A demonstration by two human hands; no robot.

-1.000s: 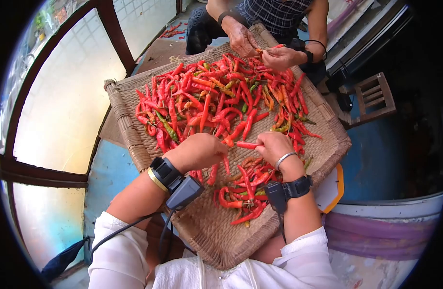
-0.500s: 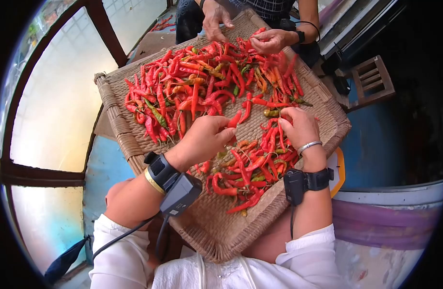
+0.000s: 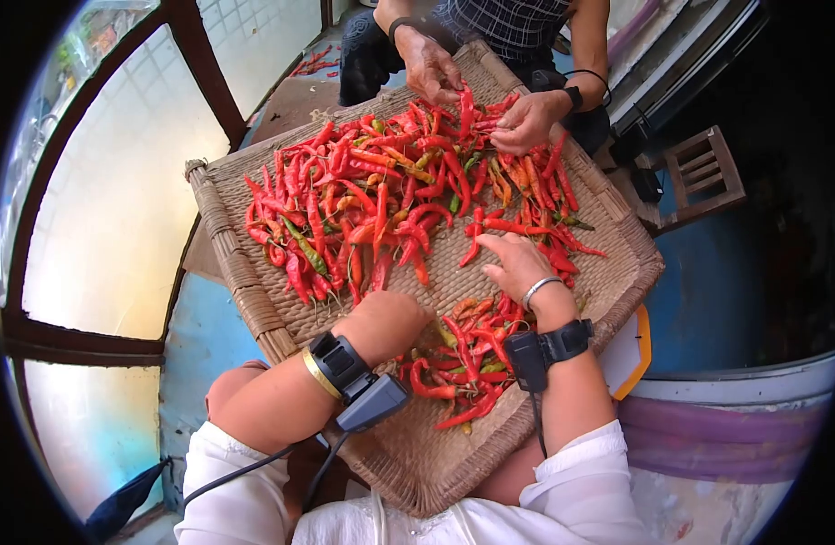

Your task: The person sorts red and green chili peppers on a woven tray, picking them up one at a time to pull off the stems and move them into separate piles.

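Red chili peppers (image 3: 354, 195), a few green or orange, lie heaped on a woven tray (image 3: 254, 300). A smaller pile of chili peppers (image 3: 463, 363) is on the tray's near side. My left hand (image 3: 390, 327) is low beside this near pile, its back turned up and its fingers hidden from me. Above the near pile is my right hand (image 3: 517, 263), thumb and fingers apart, with the fingertips close to a single red chili pepper (image 3: 473, 238). I see nothing held in it.
Across the tray, another person's hands (image 3: 433, 71) handle red peppers at the far edge. A wooden chair (image 3: 703, 173) stands to the right. Framed window panes (image 3: 99, 200) rise on the left. A few peppers (image 3: 316, 64) lie on the floor beyond.
My left hand, earlier holding a red pepper, has dropped lower toward the near pile. My right hand has opened from a pinch on a pepper's stem and shifted left. The other person's hands moved too.
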